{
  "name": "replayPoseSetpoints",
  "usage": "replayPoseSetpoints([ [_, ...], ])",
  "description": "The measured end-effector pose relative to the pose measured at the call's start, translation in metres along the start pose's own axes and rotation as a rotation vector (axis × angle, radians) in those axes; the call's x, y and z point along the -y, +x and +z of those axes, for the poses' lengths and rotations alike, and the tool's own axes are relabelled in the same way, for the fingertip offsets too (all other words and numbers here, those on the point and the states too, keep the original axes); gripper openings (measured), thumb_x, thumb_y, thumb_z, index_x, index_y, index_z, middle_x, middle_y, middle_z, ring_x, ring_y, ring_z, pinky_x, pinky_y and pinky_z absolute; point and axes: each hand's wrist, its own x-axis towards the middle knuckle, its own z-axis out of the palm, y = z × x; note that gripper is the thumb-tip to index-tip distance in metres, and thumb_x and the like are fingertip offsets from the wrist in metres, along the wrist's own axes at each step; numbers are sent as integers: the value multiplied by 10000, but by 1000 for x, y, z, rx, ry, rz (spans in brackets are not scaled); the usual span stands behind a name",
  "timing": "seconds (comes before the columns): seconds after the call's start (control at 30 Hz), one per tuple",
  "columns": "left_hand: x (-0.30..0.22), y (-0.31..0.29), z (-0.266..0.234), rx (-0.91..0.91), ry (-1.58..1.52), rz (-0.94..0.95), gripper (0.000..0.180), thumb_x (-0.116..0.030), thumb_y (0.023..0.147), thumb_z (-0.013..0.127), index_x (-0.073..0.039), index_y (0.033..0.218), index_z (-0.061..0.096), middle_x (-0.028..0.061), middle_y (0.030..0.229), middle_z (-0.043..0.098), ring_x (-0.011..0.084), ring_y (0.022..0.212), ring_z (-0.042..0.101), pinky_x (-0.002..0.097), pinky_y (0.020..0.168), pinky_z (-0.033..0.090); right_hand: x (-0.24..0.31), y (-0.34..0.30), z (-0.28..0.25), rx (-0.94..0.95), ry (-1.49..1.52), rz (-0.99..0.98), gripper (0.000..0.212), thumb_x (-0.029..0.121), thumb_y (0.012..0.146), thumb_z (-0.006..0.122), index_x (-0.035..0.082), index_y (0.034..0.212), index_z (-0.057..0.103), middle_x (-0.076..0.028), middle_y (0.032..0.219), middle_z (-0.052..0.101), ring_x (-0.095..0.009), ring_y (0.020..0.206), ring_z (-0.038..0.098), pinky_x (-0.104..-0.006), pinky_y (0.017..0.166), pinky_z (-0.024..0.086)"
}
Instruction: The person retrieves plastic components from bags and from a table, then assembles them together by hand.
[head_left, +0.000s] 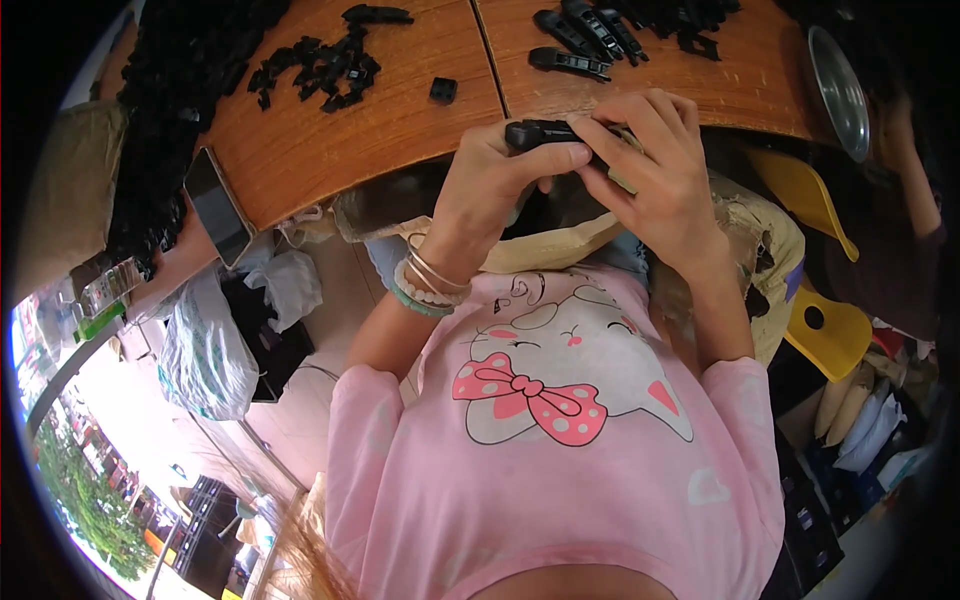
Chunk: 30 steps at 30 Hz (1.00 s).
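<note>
Both hands, left hand (495,185) and right hand (655,165), pinch 1 black plastic clip (540,133) above the wooden table (400,120).

The black plastic part (540,133) is mostly covered by the left hand (495,185) and the right hand (650,165); only its end toward ten o'clock shows, so its full shape cannot be told. The right fingertips (600,130) hide whatever sits at its other end. At eleven o'clock, the big heap of black pieces (170,110) runs into the dark rim, its single pieces too small to make out. At one o'clock, the metal bowl (838,92) is half lost in shadow. The phone (218,207) at nine o'clock hangs over the table edge (300,200), its screen dark.
</note>
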Motion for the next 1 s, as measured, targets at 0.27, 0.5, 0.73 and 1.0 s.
replayPoseSetpoints([
  [0.27, -4, -3, 4, -41, 47, 63, 220, -216, 832, 672, 1, 819, 644, 4, 697, 590, 80, 607, 501, 201, 562, 390, 1, -5, 9, -15, 66, 47, 397, 121, 654, 734, 38, 1023, 615, -57, 951, 563, -227, 881, 547, -377, 802, 382],
  [0.5, -3, 3, -1, -25, -310, -65, 456, -406, 934, 516, 15, 812, 644, 46, 745, 614, 118, 723, 553, 240, 675, 421, -1, -12, 12, -74, 147, 171, 382, 167, 678, 753, 24, 1006, 619, -87, 917, 594, -257, 851, 565, -370, 762, 399],
  [0.73, 3, 2, 16, -151, -178, -52, 469, -436, 920, 526, -1, 804, 661, 38, 732, 623, 102, 670, 540, 239, 653, 421, -1, -13, 22, -32, 413, 369, 366, 170, 646, 776, 13, 945, 635, -115, 888, 625, -283, 825, 577, -364, 762, 407],
  [1.0, -1, 31, -11, -209, 982, 413, 237, -251, 838, 648, -16, 870, 651, 89, 730, 587, 254, 713, 568, 310, 665, 453, -6, -44, 15, 174, 549, 709, 365, 174, 689, 748, -4, 991, 645, -138, 876, 633, -292, 814, 594, -354, 726, 454],
])
